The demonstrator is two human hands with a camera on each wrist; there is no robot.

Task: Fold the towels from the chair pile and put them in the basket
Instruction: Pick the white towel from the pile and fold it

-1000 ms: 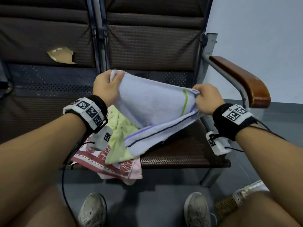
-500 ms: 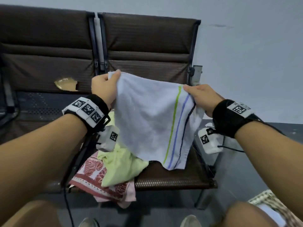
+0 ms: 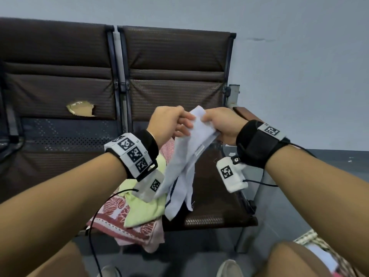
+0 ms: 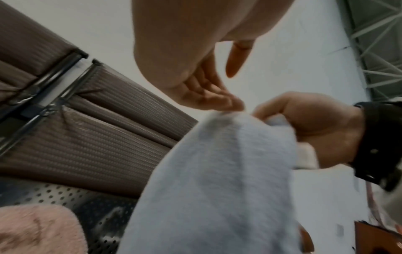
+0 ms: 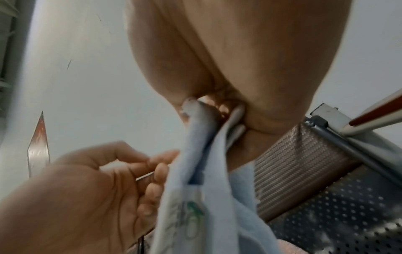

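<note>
Landmark: right-hand chair seat [image 3: 215, 208], brown mesh, in a row of joined seats against a pale wall.

1. Chair pile [image 3: 137, 214]. On the seat's left front corner, spilling over the front edge. Red-patterned towel [image 3: 111, 216] beneath, yellow-green towel [image 3: 142, 210] on top. Both unfolded.

2. Left hand [image 3: 169, 122]. Above the seat, in front of the backrest. Fingers loosely curled and touching the white towel's top edge; the left wrist view shows no firm grip, so whether it pinches any cloth I cannot tell.

3. White towel [image 3: 185, 162]. Hangs from the two hands above the seat, doubled lengthwise, its lower end with a dark stripe dangling just over the seat's front, beside the pile.

4. Right hand [image 3: 221, 122]. Above the seat's right half, touching the left hand. Fingers clenched round both gathered top corners.

5. Basket [image 3: 311, 238]. On the floor right of the seat, by the person's right knee; only a woven rim shows.

Step in hand, as judged: first fold, corners just met. Next move calls for the left hand to take the hanging fold and halve it again.

Room: open air above the seat; the wooden armrest [image 3: 242, 114] sits just behind the right hand and could snag a rightward swing toward the basket.
</note>
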